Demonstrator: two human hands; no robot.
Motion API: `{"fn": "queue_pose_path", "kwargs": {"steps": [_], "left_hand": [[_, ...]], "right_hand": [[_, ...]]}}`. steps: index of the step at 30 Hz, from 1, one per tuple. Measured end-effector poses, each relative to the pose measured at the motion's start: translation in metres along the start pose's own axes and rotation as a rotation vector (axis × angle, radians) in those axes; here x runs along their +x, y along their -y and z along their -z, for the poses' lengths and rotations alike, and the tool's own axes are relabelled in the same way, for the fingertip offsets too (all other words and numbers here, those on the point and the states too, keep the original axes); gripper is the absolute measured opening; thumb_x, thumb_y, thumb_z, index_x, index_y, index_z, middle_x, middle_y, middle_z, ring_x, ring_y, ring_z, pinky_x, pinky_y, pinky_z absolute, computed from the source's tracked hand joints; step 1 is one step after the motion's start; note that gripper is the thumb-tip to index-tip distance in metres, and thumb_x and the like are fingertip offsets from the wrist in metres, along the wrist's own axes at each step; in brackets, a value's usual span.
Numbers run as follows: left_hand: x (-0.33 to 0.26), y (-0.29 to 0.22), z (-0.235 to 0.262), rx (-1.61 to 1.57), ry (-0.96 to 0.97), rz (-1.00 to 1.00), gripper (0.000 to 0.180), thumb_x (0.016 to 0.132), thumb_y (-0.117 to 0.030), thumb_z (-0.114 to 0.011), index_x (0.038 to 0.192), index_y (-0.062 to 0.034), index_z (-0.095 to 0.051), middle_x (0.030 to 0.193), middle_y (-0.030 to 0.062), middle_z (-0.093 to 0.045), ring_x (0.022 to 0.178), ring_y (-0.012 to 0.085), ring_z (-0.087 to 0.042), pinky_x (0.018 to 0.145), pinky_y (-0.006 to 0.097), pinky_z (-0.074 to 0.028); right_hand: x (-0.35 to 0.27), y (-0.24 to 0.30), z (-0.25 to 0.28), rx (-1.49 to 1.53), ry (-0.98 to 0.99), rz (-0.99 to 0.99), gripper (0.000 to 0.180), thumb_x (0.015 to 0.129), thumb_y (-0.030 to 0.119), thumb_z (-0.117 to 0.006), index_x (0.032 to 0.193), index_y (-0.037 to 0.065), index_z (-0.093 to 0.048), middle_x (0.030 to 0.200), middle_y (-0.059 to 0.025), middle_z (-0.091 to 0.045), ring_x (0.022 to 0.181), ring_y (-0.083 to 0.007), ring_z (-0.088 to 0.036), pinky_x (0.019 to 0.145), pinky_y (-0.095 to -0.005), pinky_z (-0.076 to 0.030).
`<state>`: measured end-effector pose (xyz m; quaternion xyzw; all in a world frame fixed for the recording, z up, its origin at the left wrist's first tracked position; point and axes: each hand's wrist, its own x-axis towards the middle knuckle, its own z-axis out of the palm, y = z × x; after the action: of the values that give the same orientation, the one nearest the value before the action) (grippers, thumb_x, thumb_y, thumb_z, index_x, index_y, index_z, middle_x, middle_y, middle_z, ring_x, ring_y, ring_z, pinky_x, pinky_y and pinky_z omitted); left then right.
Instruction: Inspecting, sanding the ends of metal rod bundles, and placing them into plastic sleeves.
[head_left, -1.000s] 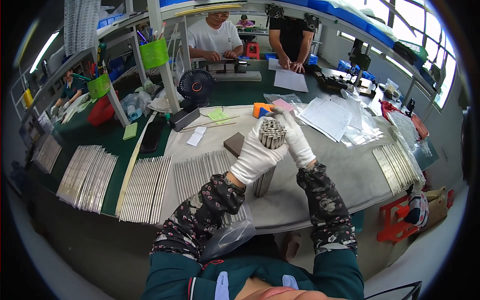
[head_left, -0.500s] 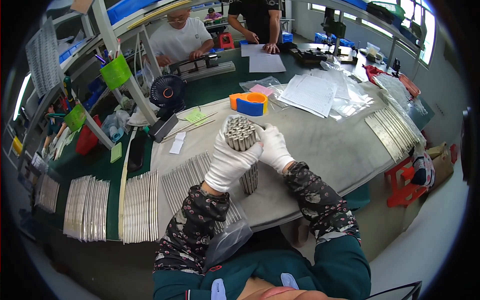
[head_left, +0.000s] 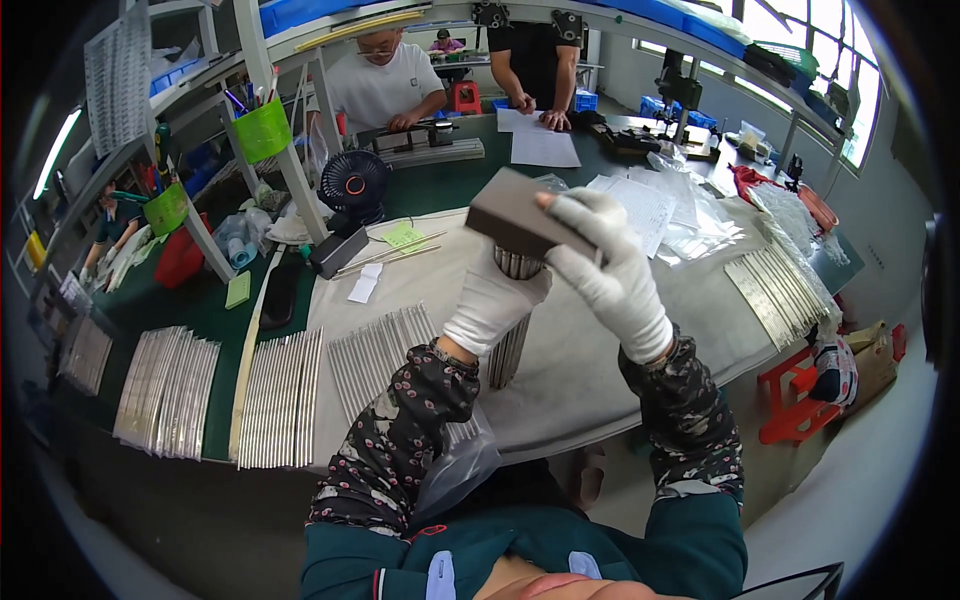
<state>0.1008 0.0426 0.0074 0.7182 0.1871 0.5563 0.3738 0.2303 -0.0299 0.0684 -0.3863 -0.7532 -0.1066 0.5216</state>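
Note:
My left hand (head_left: 492, 308), in a white glove, is wrapped round an upright bundle of thin metal rods (head_left: 510, 358) standing on the cloth. Over the bundle's top sits a dark grey-brown rectangular block (head_left: 512, 212), tilted and hiding the rod ends. Gripping that block from its right side is my gloved right hand (head_left: 618, 280), a bare fingertip showing on its upper face. Whether block and rods touch, I cannot tell. Left of the bundle, a row of loose metal rods (head_left: 378, 355) lies flat, partly under a clear plastic bag (head_left: 455, 475).
More rod rows (head_left: 283, 395) lie at the left, with packed rods (head_left: 168, 390) beyond. A black fan (head_left: 354, 185), a dark box (head_left: 340, 252) and a phone (head_left: 278, 297) stand left of my hands. Papers (head_left: 645, 205) lie ahead. Rods (head_left: 775, 295) rest at the right. Two people work across the bench.
My right hand has left the bundle's side and now holds the block above its top. The rod ends and the orange-and-blue tape dispenser are now hidden. My left hand stays round the bundle.

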Motion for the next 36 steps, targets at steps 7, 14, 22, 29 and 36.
{"fn": "queue_pose_path", "kwargs": {"steps": [7,14,22,29,36], "left_hand": [[0.005,-0.009,-0.008,-0.196,0.021,0.070,0.034,0.068,0.000,-0.063,0.096,-0.0032,-0.046,0.082,0.0008,-0.054,0.073,0.0088,-0.053,0.067,0.025,-0.047],[0.003,0.005,-0.007,0.128,-0.013,-0.182,0.036,0.070,0.002,-0.059,0.103,-0.0027,-0.046,0.093,0.0041,-0.056,0.085,0.0101,-0.055,0.073,0.024,-0.046],[0.012,0.020,-0.018,0.033,0.066,-0.210,0.048,0.077,-0.011,-0.061,0.119,-0.0063,-0.039,0.109,0.0074,-0.052,0.109,0.0231,-0.047,0.095,0.033,-0.036],[0.009,0.022,-0.018,0.470,0.023,-0.297,0.049,0.074,-0.018,-0.065,0.117,-0.0069,-0.043,0.107,0.0065,-0.054,0.103,0.0260,-0.052,0.089,0.035,-0.041],[0.003,-0.004,0.001,0.139,0.134,-0.061,0.052,0.070,-0.004,-0.064,0.117,-0.0055,-0.042,0.108,0.0065,-0.053,0.102,0.0213,-0.052,0.087,0.032,-0.042]], "right_hand": [[0.016,0.004,0.004,-0.513,-0.055,-0.014,0.031,0.067,0.024,-0.068,0.092,0.006,-0.067,0.087,-0.0181,-0.057,0.085,-0.0310,-0.052,0.075,-0.0388,-0.044],[0.016,0.018,0.004,-0.195,-0.054,-0.052,0.034,0.068,0.023,-0.067,0.097,0.005,-0.065,0.094,-0.0193,-0.055,0.085,-0.0306,-0.052,0.079,-0.0378,-0.042],[0.012,0.018,-0.001,-0.195,0.108,0.073,0.035,0.068,0.021,-0.065,0.100,0.006,-0.064,0.095,-0.0216,-0.055,0.091,-0.0344,-0.051,0.081,-0.0390,-0.042],[0.013,0.013,-0.001,-0.153,0.064,0.059,0.033,0.068,0.020,-0.065,0.099,0.007,-0.065,0.097,-0.0203,-0.054,0.091,-0.0331,-0.050,0.082,-0.0389,-0.042],[0.016,0.004,0.001,-0.130,0.102,0.019,0.032,0.069,0.019,-0.065,0.099,0.006,-0.064,0.097,-0.0207,-0.054,0.089,-0.0336,-0.050,0.080,-0.0401,-0.042]]}}
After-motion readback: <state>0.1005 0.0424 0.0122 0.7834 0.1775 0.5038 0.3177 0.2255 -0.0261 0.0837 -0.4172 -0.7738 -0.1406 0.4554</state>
